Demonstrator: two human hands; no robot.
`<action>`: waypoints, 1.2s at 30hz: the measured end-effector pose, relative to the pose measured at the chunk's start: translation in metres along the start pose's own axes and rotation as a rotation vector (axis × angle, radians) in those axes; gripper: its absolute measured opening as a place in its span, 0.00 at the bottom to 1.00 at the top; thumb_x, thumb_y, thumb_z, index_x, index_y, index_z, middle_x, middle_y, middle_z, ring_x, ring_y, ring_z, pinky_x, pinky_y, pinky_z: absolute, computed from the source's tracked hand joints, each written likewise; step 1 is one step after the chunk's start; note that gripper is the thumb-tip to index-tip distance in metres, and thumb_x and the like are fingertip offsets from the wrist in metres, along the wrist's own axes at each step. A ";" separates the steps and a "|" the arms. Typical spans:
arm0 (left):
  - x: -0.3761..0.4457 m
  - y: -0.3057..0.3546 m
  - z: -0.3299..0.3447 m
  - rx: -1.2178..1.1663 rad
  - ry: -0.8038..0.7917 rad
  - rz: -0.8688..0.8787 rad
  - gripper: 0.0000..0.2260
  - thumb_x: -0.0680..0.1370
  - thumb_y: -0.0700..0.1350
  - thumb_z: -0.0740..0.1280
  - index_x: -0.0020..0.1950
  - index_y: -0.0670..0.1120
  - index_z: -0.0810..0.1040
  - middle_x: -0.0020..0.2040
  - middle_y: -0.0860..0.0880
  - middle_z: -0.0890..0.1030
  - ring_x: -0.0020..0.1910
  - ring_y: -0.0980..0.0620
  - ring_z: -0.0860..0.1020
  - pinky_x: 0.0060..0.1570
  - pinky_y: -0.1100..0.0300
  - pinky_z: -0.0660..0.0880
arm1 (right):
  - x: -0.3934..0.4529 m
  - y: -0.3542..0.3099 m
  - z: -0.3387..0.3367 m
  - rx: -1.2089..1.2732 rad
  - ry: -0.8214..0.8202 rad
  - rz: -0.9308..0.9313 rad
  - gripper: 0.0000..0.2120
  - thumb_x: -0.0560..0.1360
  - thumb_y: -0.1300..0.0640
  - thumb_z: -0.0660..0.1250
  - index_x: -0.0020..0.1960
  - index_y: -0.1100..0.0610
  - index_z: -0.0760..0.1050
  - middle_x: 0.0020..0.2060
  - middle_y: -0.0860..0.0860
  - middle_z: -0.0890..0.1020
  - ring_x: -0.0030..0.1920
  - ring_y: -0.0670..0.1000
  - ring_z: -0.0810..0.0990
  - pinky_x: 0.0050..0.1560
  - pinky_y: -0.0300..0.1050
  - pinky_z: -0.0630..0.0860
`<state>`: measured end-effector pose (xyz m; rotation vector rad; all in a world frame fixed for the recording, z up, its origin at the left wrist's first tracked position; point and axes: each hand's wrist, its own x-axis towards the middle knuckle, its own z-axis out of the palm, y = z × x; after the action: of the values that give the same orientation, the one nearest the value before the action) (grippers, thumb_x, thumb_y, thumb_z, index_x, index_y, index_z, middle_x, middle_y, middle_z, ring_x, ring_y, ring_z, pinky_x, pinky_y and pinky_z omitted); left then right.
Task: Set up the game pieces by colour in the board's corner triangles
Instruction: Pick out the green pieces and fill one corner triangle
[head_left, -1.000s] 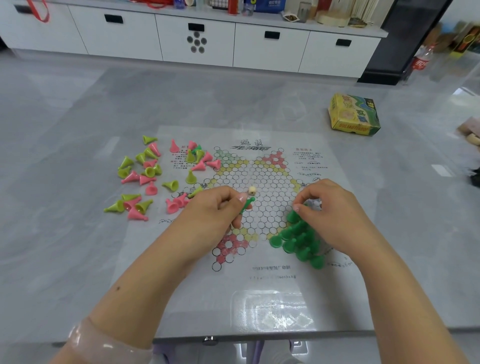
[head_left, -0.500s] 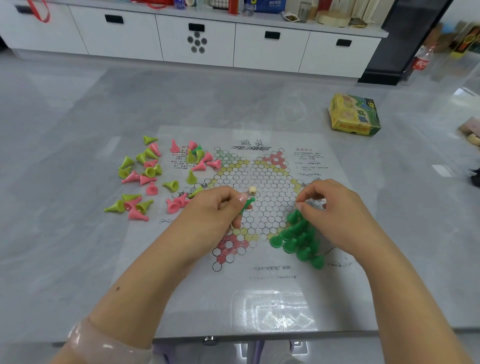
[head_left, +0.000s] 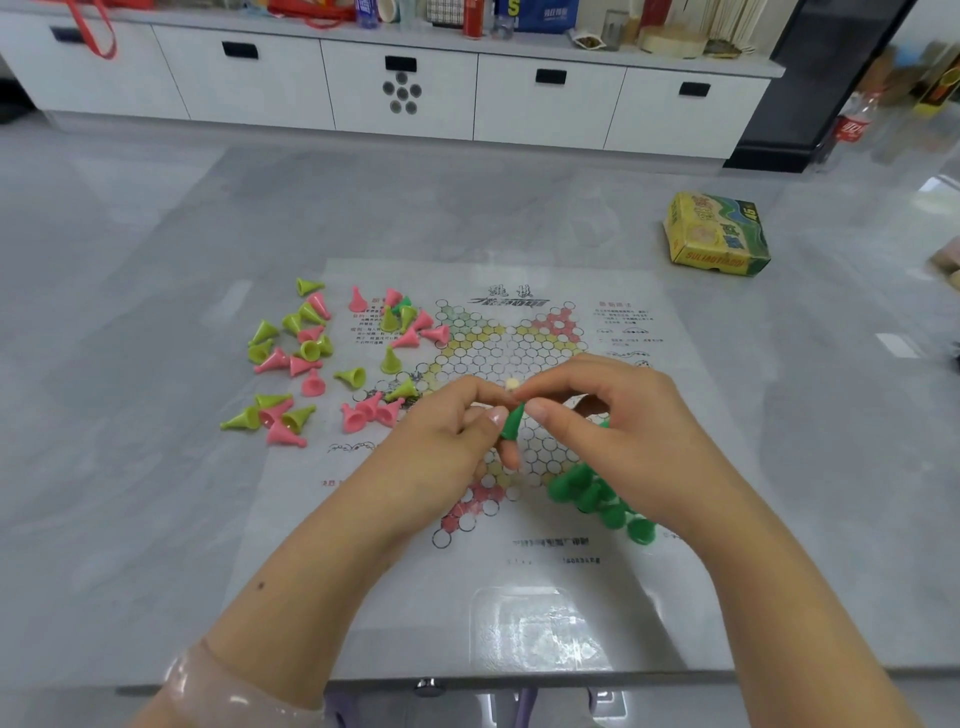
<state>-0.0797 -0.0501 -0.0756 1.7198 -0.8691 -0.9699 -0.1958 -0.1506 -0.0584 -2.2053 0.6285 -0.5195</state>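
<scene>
A paper game board (head_left: 519, 353) printed with a hexagon star lies on the grey table. My left hand (head_left: 441, 447) is over the board's middle, fingers closed on a dark green cone piece (head_left: 511, 425). My right hand (head_left: 623, 415) meets it there, with thumb and forefinger pinching the same piece near its tip. A cluster of dark green pieces (head_left: 592, 493) stands in the near right triangle, partly hidden under my right hand. Loose pink pieces (head_left: 358, 415) and yellow-green pieces (head_left: 265, 332) lie scattered to the left of the board.
A small cream bead or die (head_left: 511, 384) sits on the board just beyond my fingers. A yellow and green box (head_left: 714, 236) lies at the far right of the table. The table's near edge (head_left: 519, 675) runs below the board. White cabinets stand behind.
My right hand has left the green cluster and moved left to my left hand, closing on the green piece held there. My left hand has stayed put.
</scene>
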 end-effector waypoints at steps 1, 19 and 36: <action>-0.001 0.000 0.000 0.001 -0.005 0.011 0.08 0.80 0.46 0.56 0.51 0.54 0.74 0.30 0.57 0.79 0.23 0.59 0.65 0.28 0.67 0.66 | 0.000 0.001 0.000 0.006 0.009 0.004 0.06 0.73 0.57 0.67 0.46 0.48 0.81 0.39 0.40 0.81 0.45 0.40 0.78 0.46 0.30 0.73; 0.026 0.023 -0.048 0.333 0.314 0.005 0.07 0.79 0.42 0.60 0.47 0.50 0.77 0.40 0.55 0.76 0.34 0.57 0.70 0.27 0.72 0.68 | 0.005 -0.010 -0.016 0.146 0.174 0.054 0.07 0.72 0.57 0.68 0.38 0.46 0.78 0.38 0.39 0.81 0.41 0.37 0.77 0.40 0.25 0.71; 0.144 0.024 -0.103 1.571 -0.022 0.258 0.07 0.77 0.43 0.64 0.52 0.51 0.79 0.52 0.51 0.76 0.53 0.49 0.75 0.40 0.59 0.66 | 0.007 -0.005 -0.027 0.150 0.241 0.089 0.07 0.73 0.56 0.67 0.39 0.45 0.78 0.37 0.40 0.81 0.40 0.36 0.77 0.40 0.24 0.71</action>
<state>0.0720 -0.1439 -0.0603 2.6612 -2.0946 0.0722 -0.2035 -0.1667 -0.0372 -1.9810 0.7838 -0.7676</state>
